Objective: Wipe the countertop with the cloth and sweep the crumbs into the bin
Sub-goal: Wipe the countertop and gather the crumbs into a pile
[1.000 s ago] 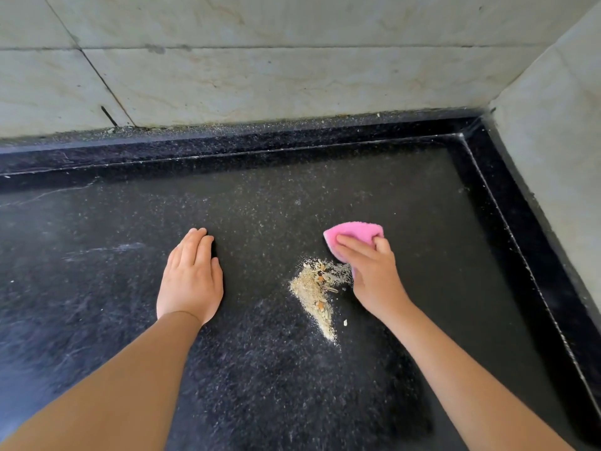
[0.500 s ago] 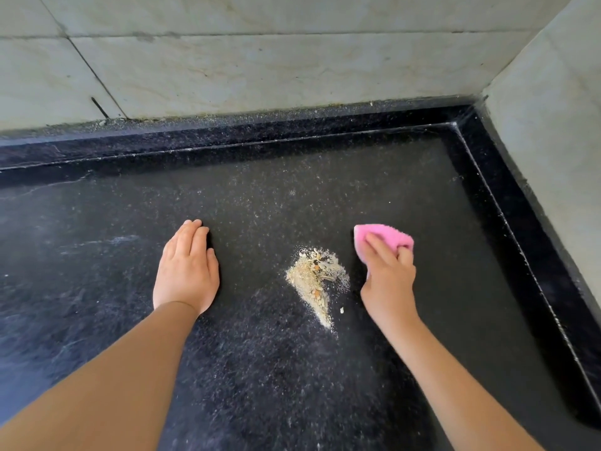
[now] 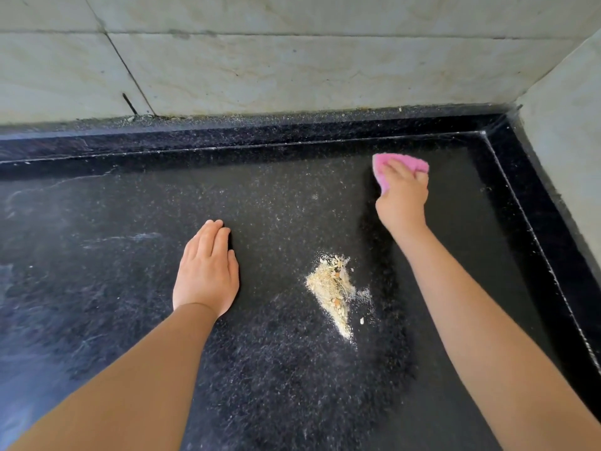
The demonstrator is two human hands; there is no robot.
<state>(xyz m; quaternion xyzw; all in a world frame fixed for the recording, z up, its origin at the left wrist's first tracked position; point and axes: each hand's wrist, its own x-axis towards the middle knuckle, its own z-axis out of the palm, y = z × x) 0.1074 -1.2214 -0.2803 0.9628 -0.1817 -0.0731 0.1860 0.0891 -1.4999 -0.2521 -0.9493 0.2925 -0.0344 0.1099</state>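
Black speckled surface under both hands: the left hand lies flat and open, the right hand grips the cloth far right, crumbs heaped nearer between them, long axis near-far, closer to the right arm; tiled wall behind.

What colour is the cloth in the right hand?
Pink. The cloth shows in the head view, gripped under the right hand.

L hand flat, palm down, fingers straight; R hand outstretched, fingers curled.
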